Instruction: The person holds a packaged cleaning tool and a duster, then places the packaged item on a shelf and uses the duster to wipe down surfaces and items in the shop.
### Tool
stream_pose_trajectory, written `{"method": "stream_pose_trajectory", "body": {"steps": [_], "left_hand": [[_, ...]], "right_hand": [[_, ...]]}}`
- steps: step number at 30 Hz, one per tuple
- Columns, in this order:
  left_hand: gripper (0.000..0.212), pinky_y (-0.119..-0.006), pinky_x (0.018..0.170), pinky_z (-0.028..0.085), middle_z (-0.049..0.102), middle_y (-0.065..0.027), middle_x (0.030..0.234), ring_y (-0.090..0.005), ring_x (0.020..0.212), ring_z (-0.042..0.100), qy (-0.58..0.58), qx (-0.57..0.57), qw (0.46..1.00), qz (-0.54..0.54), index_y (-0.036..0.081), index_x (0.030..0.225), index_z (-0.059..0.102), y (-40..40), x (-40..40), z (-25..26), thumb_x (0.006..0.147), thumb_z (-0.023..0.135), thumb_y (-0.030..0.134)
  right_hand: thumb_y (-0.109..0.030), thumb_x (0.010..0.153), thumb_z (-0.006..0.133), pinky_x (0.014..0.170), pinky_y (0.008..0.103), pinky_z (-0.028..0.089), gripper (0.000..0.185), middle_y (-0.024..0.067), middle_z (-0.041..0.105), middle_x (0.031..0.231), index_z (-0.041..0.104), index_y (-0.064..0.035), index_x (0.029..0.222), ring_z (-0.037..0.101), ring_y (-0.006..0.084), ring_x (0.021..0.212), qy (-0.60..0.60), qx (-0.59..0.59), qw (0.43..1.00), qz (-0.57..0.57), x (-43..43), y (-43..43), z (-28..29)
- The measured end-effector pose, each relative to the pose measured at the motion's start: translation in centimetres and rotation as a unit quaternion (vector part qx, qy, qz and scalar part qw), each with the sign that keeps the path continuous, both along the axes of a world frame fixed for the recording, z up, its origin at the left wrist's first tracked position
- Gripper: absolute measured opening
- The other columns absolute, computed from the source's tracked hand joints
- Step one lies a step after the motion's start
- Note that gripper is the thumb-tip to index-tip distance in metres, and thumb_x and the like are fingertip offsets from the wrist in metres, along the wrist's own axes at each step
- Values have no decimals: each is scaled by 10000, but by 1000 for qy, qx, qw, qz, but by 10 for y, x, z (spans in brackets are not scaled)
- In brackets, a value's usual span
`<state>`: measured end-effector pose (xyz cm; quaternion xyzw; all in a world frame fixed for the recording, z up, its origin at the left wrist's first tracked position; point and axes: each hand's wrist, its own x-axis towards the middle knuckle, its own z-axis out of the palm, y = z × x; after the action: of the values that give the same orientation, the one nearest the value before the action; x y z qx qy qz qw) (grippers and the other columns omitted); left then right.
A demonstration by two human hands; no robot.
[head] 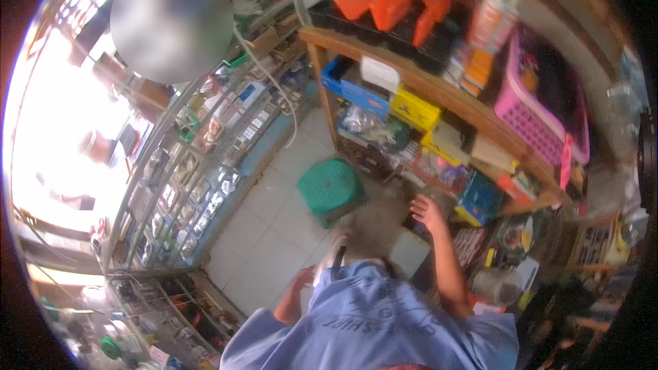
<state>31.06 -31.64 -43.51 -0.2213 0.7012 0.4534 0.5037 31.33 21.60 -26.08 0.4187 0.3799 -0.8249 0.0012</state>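
Observation:
My right hand (426, 210) is raised in front of the wooden shelf (354, 46) with its fingers apart and nothing in it. My left hand (304, 278) hangs low beside my blue T-shirt (380, 313); it is small and blurred, and I cannot tell whether it holds anything. On the tiled floor ahead of me stands a green plastic stool (330, 186). Near my right hand, on the shelf's lower levels, sit a dark blue-green box (479, 196) and plastic bags of small goods (367, 122).
A glass display case (175, 190) with several trays of small goods runs along the left. On the wooden shelf are a pink plastic basket (534, 123), orange objects (393, 7), a blue bin (360, 93) and yellow boxes (415, 108). A pale cable (267, 74) hangs by the case.

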Motion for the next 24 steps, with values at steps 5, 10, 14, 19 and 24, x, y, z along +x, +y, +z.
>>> {"method": "stream_pose_trajectory", "body": {"steps": [5,10,14,19,24], "left_hand": [[491,-477,646,446,587,-95,836,-238,753,601,-5,-27,994,110,116,1128,545,3,-76,0,840,517,512],[516,-477,677,429,602,-105,865,-235,771,591,16,14,993,116,79,1068,545,-3,-131,11,827,532,535],[599,-520,765,448,625,-133,948,-283,865,628,63,38,996,60,87,1090,536,-9,-178,34,797,530,610],[648,-558,799,430,614,-160,974,-307,892,614,40,-43,995,82,73,1088,530,-38,-197,27,786,528,646],[614,-576,810,427,625,-168,992,-319,891,612,77,-36,988,127,55,1110,538,-24,-181,45,814,510,592]], "right_hand": [[-338,843,616,484,276,450,283,14,600,834,565,-164,1061,592,137,658,-59,323,942,-67,-63,95,-48],[-341,843,591,465,299,428,250,11,584,754,564,-150,1003,582,160,604,-82,220,952,-197,-124,107,-62],[-338,833,600,518,296,432,209,16,594,816,540,-154,913,591,175,704,-79,111,968,-210,-127,138,-113],[-303,851,557,637,340,494,279,42,606,919,578,-99,1040,600,193,818,-49,199,958,-199,-139,111,-100],[-327,854,543,708,358,494,344,63,595,987,559,-76,1088,594,217,874,-43,184,954,-234,-129,102,-85]]}}
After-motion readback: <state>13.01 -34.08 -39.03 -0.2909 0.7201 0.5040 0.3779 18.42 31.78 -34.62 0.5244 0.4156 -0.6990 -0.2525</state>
